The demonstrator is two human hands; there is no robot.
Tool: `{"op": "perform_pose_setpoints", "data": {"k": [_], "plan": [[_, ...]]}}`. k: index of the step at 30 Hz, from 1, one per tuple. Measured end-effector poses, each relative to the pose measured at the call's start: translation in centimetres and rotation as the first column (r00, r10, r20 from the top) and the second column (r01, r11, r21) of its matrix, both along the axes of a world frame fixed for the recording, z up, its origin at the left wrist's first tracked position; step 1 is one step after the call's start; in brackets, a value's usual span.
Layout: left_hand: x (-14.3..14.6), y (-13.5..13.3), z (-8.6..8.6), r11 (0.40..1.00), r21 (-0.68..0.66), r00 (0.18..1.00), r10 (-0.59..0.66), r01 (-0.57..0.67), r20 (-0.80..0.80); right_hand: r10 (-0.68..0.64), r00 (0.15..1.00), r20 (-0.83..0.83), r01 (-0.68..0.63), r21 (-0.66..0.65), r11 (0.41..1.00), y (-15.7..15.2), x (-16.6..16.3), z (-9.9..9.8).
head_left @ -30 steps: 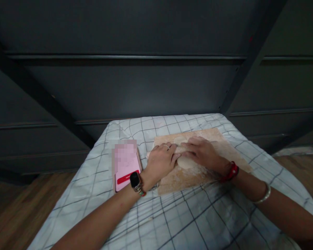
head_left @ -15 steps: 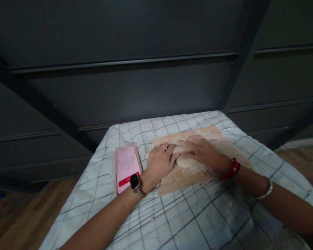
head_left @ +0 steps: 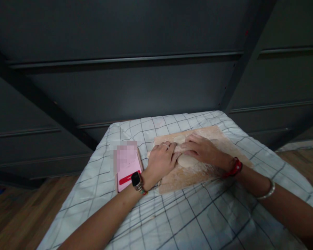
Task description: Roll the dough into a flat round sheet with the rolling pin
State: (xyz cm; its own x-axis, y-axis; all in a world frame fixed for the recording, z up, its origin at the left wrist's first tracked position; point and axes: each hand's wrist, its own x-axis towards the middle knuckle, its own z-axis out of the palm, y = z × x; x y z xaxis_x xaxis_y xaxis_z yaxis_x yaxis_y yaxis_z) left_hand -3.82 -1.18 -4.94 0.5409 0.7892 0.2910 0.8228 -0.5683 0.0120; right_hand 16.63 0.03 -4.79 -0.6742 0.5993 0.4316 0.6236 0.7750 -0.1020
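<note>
A pale rolling pin (head_left: 177, 149) lies across a flattened piece of dough (head_left: 187, 160). Dough shows on both the near and far sides of the pin, and its middle is covered. My left hand (head_left: 162, 160), wearing a ring and a watch, is closed over the pin's left part. Toward the right, my right hand (head_left: 206, 150) curves over the pin with its fingers bent across it. Beneath everything is a wooden board (head_left: 177, 180), dusted with flour. Both palms hide much of the pin.
A phone (head_left: 129, 166) with a pink screen lies left of the board, close to my left wrist. A white checked cloth (head_left: 198, 211) covers the table. Dark panels (head_left: 135, 90) rise right behind the table's far edge.
My right hand has shifted slightly right, and both hands have stayed on the rolling pin. More of the dough shows between them. The view has tilted a little.
</note>
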Motion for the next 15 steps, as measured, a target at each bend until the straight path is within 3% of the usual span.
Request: {"op": "perform_pose_setpoints", "data": {"k": [15], "plan": [[-0.1, 0.1, -0.4, 0.999, -0.014, 0.999, -0.030, 0.030, 0.031, -0.065, 0.990, 0.129, 0.053, 0.092, 0.994, -1.3, -1.0, -0.4]]}}
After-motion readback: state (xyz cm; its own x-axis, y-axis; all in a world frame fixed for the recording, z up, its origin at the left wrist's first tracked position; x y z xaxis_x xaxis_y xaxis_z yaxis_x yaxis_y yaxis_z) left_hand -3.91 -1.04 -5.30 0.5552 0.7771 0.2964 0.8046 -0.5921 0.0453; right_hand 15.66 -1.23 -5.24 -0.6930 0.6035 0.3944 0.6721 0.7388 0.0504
